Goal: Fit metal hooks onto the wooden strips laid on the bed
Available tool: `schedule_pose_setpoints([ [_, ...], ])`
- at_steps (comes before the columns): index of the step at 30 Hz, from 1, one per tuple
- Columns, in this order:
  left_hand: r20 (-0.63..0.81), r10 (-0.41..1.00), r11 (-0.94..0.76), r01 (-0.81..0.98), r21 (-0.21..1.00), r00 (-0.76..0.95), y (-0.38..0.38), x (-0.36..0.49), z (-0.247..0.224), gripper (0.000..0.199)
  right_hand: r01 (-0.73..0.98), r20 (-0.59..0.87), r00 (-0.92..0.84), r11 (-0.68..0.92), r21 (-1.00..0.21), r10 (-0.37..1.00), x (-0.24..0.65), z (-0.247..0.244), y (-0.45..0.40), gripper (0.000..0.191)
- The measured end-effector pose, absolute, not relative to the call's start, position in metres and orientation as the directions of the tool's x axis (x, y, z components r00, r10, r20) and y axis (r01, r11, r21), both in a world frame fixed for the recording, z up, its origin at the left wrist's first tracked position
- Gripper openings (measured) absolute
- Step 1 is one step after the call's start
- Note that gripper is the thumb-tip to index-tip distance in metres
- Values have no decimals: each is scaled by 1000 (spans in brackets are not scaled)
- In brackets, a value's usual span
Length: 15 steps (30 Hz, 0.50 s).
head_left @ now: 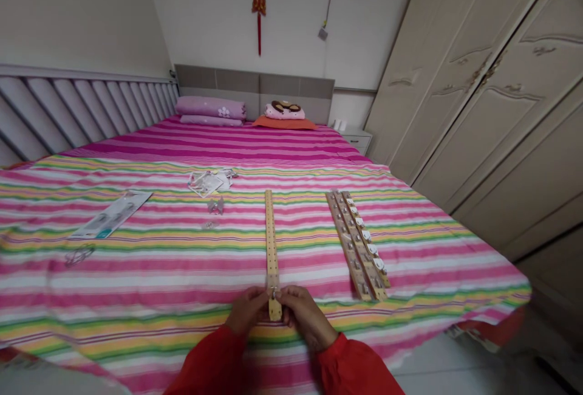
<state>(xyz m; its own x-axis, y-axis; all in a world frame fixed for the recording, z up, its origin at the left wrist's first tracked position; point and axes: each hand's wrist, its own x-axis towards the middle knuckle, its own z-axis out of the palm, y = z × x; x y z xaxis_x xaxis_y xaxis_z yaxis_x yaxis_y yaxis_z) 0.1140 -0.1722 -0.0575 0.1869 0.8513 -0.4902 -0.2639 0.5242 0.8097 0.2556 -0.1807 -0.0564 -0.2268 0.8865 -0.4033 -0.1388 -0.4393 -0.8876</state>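
Observation:
A long, narrow wooden strip [271,237] with rows of small holes lies lengthwise on the striped bedcover. My left hand [249,310] pinches its near end from the left side. From the right, my right hand [304,312] is closed at the same end, thumb near a small shiny metal piece [274,293] on the strip. The thumbs sit on either side of this piece, and the other fingers are partly hidden beneath the strip.
Several strips [348,240] with metal and white pieces lie to the right. Leftward are a flat package [113,214], thin wire-like items [79,254], clear packets [212,181] and a small grey item [215,205]. Folded bedding [212,108] rests by the headboard.

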Motion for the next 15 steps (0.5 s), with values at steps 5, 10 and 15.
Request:
schedule_pose_setpoints([
  [5,-495,859,512,-250,822,134,-159,112,-38,51,-257,-414,-235,-467,-846,879,252,-59,-178,37],
  [10,-496,860,510,-209,834,120,-147,114,-36,44,-272,-415,-244,-473,-838,876,250,-61,-177,30],
  [15,-544,834,551,-157,819,88,-139,113,-46,41,-284,-421,-252,-483,-828,871,247,-62,-176,26],
])
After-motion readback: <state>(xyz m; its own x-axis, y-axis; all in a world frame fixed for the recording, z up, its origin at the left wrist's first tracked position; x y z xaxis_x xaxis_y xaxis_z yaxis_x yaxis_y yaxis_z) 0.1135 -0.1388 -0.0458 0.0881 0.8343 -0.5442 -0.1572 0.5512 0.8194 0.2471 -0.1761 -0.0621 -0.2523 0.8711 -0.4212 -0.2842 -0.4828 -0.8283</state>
